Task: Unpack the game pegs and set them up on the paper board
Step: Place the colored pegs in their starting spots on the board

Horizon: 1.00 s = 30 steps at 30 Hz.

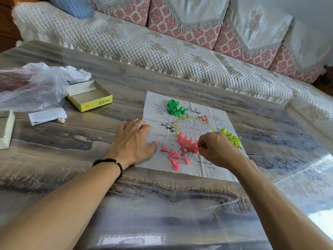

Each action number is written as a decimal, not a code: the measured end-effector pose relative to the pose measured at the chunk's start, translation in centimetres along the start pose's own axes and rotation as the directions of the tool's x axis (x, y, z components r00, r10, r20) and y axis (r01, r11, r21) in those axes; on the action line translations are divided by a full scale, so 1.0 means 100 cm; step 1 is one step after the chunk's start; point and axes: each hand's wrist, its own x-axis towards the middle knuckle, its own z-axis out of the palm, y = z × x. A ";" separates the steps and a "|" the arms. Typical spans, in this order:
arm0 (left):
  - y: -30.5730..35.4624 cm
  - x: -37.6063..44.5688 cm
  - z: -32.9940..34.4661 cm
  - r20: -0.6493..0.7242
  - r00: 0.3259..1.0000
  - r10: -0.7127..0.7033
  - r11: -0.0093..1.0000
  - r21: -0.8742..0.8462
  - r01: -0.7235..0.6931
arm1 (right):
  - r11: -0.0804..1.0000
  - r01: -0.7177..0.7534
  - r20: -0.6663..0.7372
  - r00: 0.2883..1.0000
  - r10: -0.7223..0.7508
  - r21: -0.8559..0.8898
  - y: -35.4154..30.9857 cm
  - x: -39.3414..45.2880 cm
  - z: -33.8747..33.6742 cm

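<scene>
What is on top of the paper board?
On the paper board lie green pegs, yellow-green pegs and pink pegs, some standing. The left hand presses its edge. The right hand covers some circles.

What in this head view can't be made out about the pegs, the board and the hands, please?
- Whether the right hand pinches a pink peg: its curled fingers hide the tips.
- Print on the paper board: too small.
- Board corner under the left hand: covered.
- White box: cut off by the left edge.
</scene>
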 end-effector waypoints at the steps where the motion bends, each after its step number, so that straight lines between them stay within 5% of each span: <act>1: 0.000 0.000 -0.001 0.002 1.000 -0.001 1.000 -0.001 0.001 | 1.000 -0.002 0.004 1.000 0.002 -0.002 0.000 0.001 0.000; 12: 0.002 0.000 -0.002 0.007 1.000 -0.005 1.000 -0.005 0.005 | 0.994 0.020 -0.090 0.996 -0.011 0.108 -0.005 -0.009 -0.016; 16: 0.002 -0.001 -0.003 -0.003 1.000 -0.005 1.000 -0.014 0.005 | 0.961 0.089 0.003 0.996 -0.093 0.262 -0.023 -0.019 -0.011; 23: 0.004 -0.002 -0.006 -0.005 1.000 -0.012 1.000 -0.019 0.012 | 0.966 0.073 0.073 0.993 -0.094 0.250 -0.033 -0.019 0.010; 30: 0.001 0.000 -0.001 -0.018 1.000 0.000 1.000 0.009 0.000 | 0.909 0.043 -0.086 0.996 -0.008 0.415 -0.023 -0.012 -0.008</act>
